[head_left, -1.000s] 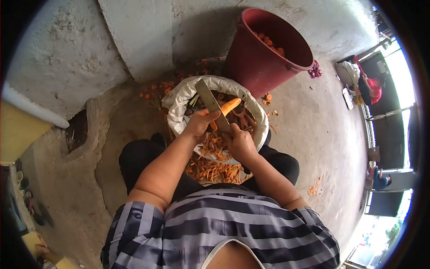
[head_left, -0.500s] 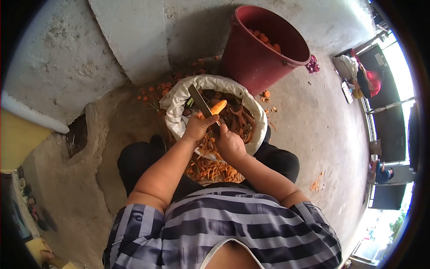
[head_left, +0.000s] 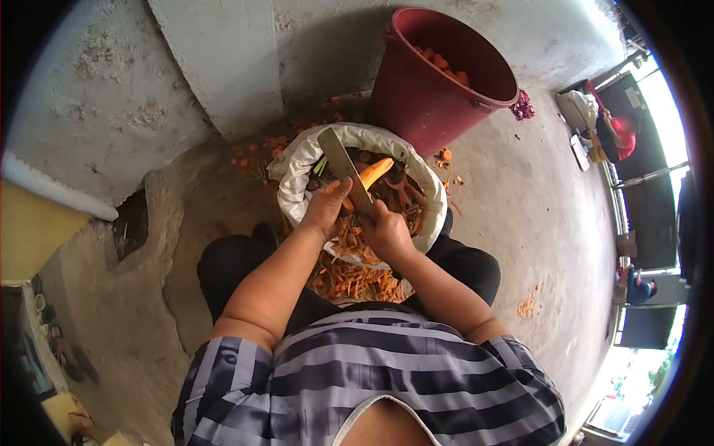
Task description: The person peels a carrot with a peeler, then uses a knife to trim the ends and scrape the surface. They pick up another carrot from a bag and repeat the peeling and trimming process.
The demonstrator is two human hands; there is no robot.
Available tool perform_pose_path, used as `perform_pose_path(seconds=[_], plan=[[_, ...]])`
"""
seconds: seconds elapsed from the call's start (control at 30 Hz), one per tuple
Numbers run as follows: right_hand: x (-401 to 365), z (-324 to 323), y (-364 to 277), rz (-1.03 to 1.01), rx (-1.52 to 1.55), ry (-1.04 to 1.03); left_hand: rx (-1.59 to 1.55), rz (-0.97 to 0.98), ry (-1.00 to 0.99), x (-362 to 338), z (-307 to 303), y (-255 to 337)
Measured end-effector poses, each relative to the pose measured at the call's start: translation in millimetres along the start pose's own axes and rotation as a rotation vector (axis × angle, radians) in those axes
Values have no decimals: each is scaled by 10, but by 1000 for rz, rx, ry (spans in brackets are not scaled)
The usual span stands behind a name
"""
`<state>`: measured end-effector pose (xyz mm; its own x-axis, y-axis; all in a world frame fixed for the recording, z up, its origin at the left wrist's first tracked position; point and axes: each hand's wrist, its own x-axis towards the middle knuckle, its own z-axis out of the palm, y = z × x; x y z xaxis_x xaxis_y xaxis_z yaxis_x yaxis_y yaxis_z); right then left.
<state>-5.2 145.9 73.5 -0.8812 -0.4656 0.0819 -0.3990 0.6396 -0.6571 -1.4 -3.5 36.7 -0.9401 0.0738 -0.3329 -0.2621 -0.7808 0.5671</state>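
My left hand (head_left: 326, 208) is closed around the lower end of a peeled orange carrot (head_left: 378, 171), which points up and to the right. In my right hand (head_left: 389, 233) is the handle end of a knife with a wide, flat blade (head_left: 341, 162). The blade slants up to the left and crosses in front of the carrot, hiding part of it. Both hands are over an open white sack (head_left: 291, 189) with a rolled rim. Inside the sack are carrot peelings (head_left: 411, 215) and dark scraps. More orange peelings (head_left: 357, 284) lie heaped between my legs.
A tall red bucket (head_left: 416, 97) with carrots (head_left: 442, 63) inside stands behind the sack, near the wall (head_left: 223, 59). Carrot slices (head_left: 256, 160) and peelings (head_left: 529, 301) are scattered over the concrete floor. Two people (head_left: 623, 134) are far off at the right.
The knife blade has shifted slightly to the right and more of its broad side shows. More of the carrot now sticks out past the blade. My hands have moved slightly apart.
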Motion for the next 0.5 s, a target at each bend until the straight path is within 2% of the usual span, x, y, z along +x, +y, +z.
perform_pose_path(seconds=[0.13, 0.33, 0.5], plan=[[42, -302, -191, 199, 319, -94, -108, 29, -81, -71, 126, 85], [91, -386, -150, 81, 72, -43, -84, 24, -152, -122, 166, 147], [104, -359, -78, 91, 73, -72, -46, 7, -130, -135, 176, 151]])
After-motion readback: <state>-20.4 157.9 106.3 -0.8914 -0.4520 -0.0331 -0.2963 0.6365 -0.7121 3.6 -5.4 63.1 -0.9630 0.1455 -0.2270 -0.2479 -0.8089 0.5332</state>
